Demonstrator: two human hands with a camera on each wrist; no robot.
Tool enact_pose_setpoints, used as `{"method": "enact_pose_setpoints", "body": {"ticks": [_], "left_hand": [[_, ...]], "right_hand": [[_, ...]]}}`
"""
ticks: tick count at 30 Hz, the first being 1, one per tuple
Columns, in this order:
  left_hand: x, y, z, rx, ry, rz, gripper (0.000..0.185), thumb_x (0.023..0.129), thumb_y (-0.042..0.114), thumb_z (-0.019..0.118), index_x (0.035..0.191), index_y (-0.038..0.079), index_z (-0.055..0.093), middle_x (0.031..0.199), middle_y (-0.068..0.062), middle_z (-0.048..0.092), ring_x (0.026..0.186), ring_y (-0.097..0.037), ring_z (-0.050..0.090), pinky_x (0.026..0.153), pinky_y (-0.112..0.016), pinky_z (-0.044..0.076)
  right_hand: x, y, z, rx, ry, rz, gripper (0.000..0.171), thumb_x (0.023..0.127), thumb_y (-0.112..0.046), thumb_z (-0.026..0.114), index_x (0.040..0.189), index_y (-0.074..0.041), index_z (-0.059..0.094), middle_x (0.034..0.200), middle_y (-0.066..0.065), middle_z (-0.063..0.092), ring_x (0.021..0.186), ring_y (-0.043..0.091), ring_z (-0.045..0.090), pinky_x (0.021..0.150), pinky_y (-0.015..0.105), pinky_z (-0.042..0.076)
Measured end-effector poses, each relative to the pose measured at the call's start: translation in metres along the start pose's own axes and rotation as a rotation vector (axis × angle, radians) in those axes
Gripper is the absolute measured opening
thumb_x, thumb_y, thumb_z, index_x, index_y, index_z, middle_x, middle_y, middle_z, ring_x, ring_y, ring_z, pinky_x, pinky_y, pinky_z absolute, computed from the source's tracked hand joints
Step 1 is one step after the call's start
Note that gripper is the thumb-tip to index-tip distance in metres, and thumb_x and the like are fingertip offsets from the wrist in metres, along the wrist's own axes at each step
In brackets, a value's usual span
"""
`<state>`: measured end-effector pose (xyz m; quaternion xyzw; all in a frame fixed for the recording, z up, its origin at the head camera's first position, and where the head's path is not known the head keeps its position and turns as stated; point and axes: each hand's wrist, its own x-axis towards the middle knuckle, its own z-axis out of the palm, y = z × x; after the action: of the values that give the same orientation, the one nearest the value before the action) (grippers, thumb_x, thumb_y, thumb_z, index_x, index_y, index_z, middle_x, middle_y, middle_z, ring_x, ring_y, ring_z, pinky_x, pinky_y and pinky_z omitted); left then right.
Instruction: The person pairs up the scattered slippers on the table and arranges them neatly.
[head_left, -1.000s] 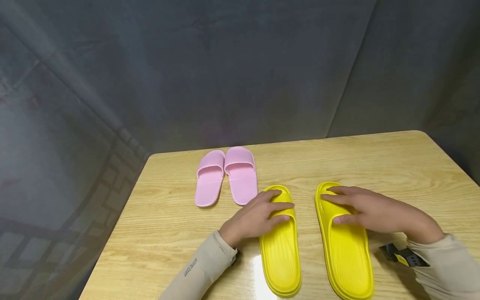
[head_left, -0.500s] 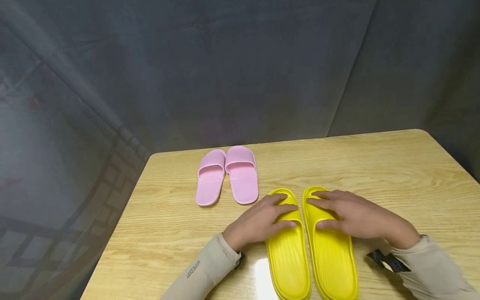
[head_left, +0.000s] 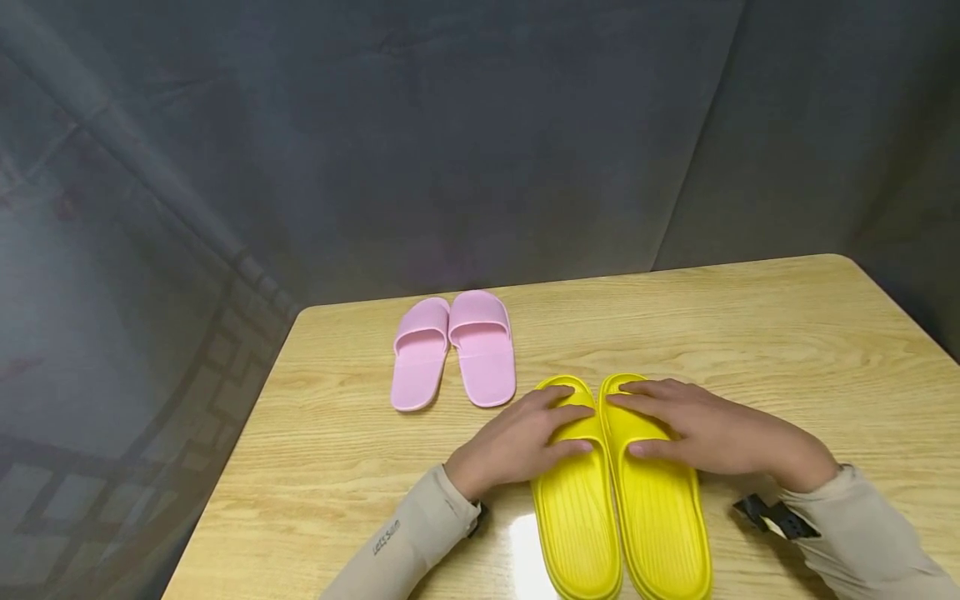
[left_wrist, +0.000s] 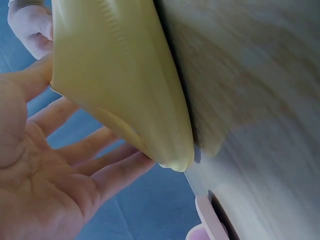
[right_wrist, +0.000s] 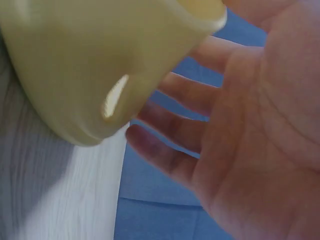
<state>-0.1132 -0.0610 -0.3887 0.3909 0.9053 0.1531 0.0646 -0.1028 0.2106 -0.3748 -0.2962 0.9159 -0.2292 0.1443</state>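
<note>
Two yellow slippers lie side by side near the table's front edge, toes pointing away. My left hand rests with straight fingers on the strap of the left yellow slipper. My right hand lies flat on the strap of the right yellow slipper. The slippers' inner edges touch. In the left wrist view, my left palm is spread against that yellow slipper. In the right wrist view, my right palm is spread beside the other yellow slipper's toe.
A pair of pink slippers lies side by side at the back left of the wooden table. A dark grey cloth backdrop hangs behind. The table's left edge drops off just left of the pink pair.
My right hand has slid the right yellow slipper leftward until it meets the left one. The left slipper shifted slightly right. Both hands still rest on the straps.
</note>
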Motion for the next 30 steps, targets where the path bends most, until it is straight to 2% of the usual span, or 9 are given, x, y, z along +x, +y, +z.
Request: {"method": "enact_pose_setpoints", "body": {"ticks": [4, 15, 23, 30], "left_hand": [[-0.0006, -0.0015, -0.0003, -0.013, 0.017, 0.003, 0.048, 0.101, 0.052, 0.049, 0.139, 0.025, 0.059, 0.149, -0.01, 0.051, 0.136, -0.024, 0.052, 0.112, -0.037, 0.043], [0.001, -0.0048, 0.0011, -0.035, 0.016, 0.008, 0.048, 0.1, 0.054, 0.05, 0.138, 0.026, 0.061, 0.15, -0.01, 0.05, 0.138, -0.021, 0.05, 0.112, -0.034, 0.044], [0.0026, -0.006, 0.002, 0.002, 0.028, 0.025, 0.048, 0.099, 0.055, 0.05, 0.137, 0.027, 0.061, 0.148, -0.009, 0.053, 0.136, -0.021, 0.052, 0.112, -0.035, 0.044], [0.0034, -0.0062, 0.003, 0.0, 0.015, 0.035, 0.047, 0.101, 0.054, 0.048, 0.138, 0.028, 0.06, 0.148, -0.009, 0.053, 0.14, -0.021, 0.049, 0.114, -0.035, 0.042]], "right_hand": [[-0.0012, 0.0009, -0.0016, 0.055, -0.039, 0.036, 0.063, 0.096, -0.059, 0.054, 0.15, -0.03, 0.045, 0.155, 0.011, 0.043, 0.14, 0.044, 0.04, 0.101, 0.068, 0.039], [-0.0022, 0.0061, -0.0011, 0.072, -0.087, 0.017, 0.061, 0.099, -0.053, 0.052, 0.153, -0.029, 0.039, 0.159, 0.015, 0.034, 0.142, 0.047, 0.035, 0.1, 0.069, 0.04], [-0.0016, 0.0059, -0.0012, 0.064, -0.076, 0.025, 0.063, 0.097, -0.059, 0.05, 0.153, -0.032, 0.039, 0.158, 0.013, 0.035, 0.142, 0.045, 0.036, 0.102, 0.067, 0.041], [-0.0011, 0.0047, 0.0009, 0.088, -0.075, 0.02, 0.061, 0.099, -0.057, 0.049, 0.153, -0.031, 0.039, 0.16, 0.015, 0.033, 0.144, 0.046, 0.033, 0.104, 0.069, 0.038]]}}
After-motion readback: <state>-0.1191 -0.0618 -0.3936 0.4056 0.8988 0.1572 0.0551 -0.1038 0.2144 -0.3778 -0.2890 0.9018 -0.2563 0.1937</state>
